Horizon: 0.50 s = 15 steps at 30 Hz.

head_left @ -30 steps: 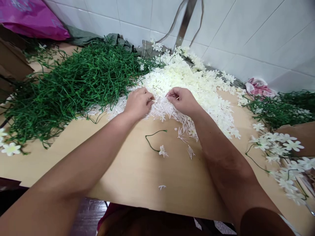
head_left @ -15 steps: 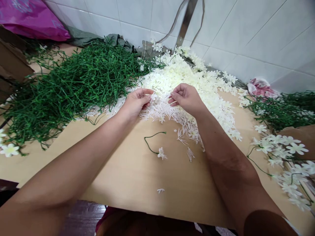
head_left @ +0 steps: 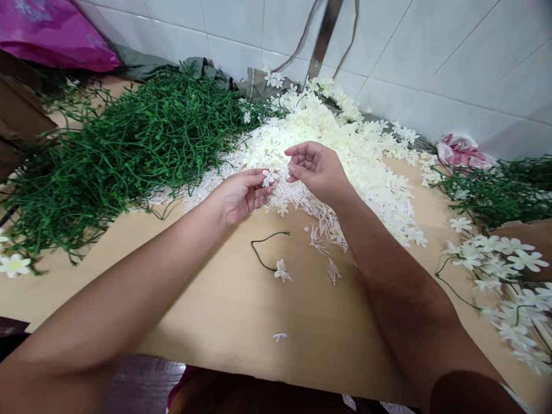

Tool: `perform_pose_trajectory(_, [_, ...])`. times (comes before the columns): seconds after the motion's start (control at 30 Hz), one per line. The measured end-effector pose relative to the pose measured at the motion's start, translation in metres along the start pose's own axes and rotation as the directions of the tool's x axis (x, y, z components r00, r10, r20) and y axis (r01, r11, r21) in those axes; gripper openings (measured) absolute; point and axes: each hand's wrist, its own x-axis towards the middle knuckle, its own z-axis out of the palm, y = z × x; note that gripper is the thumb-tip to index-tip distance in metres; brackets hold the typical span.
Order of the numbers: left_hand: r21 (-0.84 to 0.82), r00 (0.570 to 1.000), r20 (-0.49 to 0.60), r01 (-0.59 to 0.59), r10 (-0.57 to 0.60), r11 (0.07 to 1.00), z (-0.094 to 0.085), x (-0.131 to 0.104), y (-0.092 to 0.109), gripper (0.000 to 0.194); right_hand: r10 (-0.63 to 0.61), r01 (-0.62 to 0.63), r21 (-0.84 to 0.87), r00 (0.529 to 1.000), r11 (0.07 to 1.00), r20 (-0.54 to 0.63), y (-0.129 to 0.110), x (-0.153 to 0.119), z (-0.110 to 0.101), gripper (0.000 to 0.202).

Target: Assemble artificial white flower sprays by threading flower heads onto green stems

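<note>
My left hand (head_left: 248, 195) is turned palm up over the near edge of the pile. Its thumb and index finger pinch a small white artificial flower (head_left: 269, 177), and the other fingers curl loosely. To the right of that flower hovers my right hand (head_left: 317, 172), its index finger stretched out and apart from the thumb; I make out nothing held in it. Beneath both hands lie thin white stamens (head_left: 297, 197). Behind them rises a heap of cream-white artificial petals (head_left: 319, 126). A green stem with a white flower (head_left: 281, 270) lies on the board in front of me.
Green plastic stems (head_left: 164, 132) are piled at the left, beside a cardboard box (head_left: 21, 109) and a pink bag (head_left: 52, 40). White flowers on stems (head_left: 509, 264) and more greenery (head_left: 509, 184) lie at the right. A tiled wall (head_left: 431, 52) stands behind the brown board (head_left: 224, 322).
My left hand has lowered slightly and rolled more palm up, with the flower still pinched. My right hand has shifted a little left and up, and its index finger has straightened.
</note>
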Motion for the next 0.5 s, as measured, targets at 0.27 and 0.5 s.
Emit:
perform_pose_trajectory(0.27, [0.59,0.794,0.08,-0.525,0.603,0.613,-0.007,0.006,-0.009,0.007,-0.199,0.195,-0.181,0.98,0.964,-0.004,-0.007,-0.011,0.01,0.003])
perform_pose_trajectory(0.5, [0.195,0.957,-0.088,-0.254,0.275,0.947,-0.005,0.001,0.001,0.008,-0.314,0.279,-0.31,0.947,0.909,-0.068,-0.005,-0.014,0.015,0.007])
